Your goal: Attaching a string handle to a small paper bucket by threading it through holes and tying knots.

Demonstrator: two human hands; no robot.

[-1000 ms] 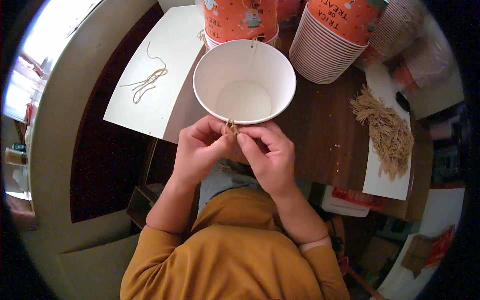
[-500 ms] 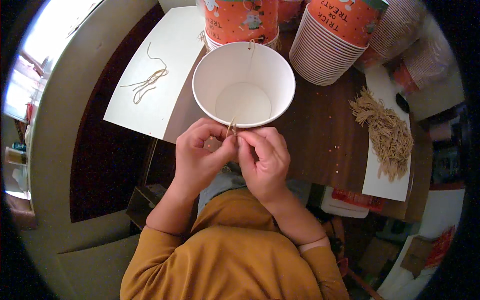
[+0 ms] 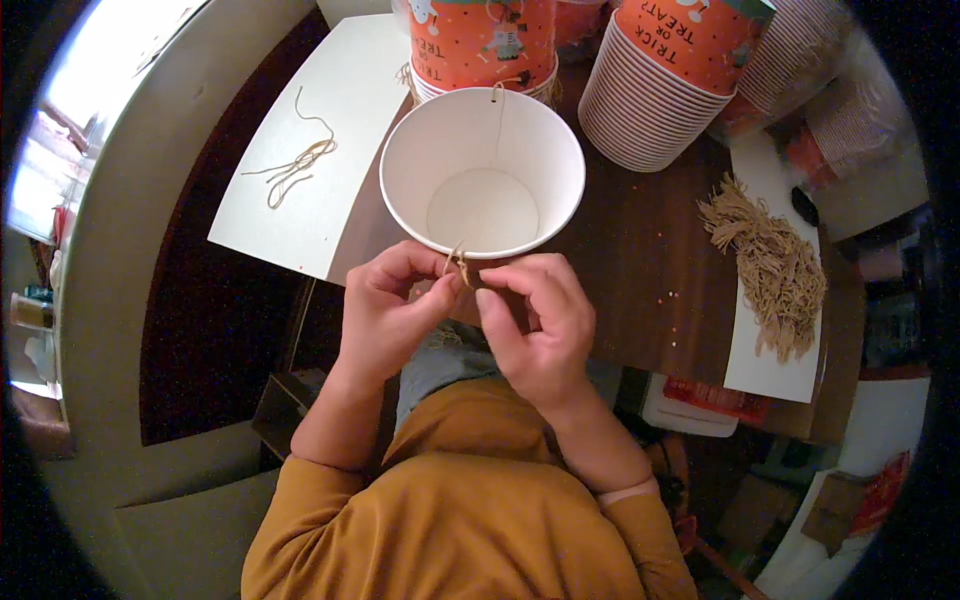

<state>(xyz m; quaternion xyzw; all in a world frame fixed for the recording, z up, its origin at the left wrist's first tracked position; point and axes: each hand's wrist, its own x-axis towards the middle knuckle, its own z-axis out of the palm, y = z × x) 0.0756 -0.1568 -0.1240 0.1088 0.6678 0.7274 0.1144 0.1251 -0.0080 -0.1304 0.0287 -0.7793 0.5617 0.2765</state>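
Observation:
A white paper bucket [image 3: 480,205] stands at the near table edge with its open mouth toward me. At its near rim, a tan twine [image 3: 462,268] forms a small loop or knot. My left hand [image 3: 385,305] pinches this twine between thumb and forefinger, close against the rim. Just right of it is my right hand [image 3: 545,325], its thumb and forefinger tips slightly apart and next to the twine, apparently not gripping it. Another twine [image 3: 498,97] passes through a hole at the far rim and hangs down inside the bucket.
Loose twine strands [image 3: 295,165] lie on a white board [image 3: 265,215] at left. Orange printed buckets [image 3: 483,40] stand behind, and a nested stack [image 3: 650,110] is at back right. A heap of cut twine [image 3: 775,275] rests on a white sheet [image 3: 790,375] at right.
My right hand has drawn back slightly to the right, its fingertips parting from the twine. My left hand and the bucket have shifted slightly left.

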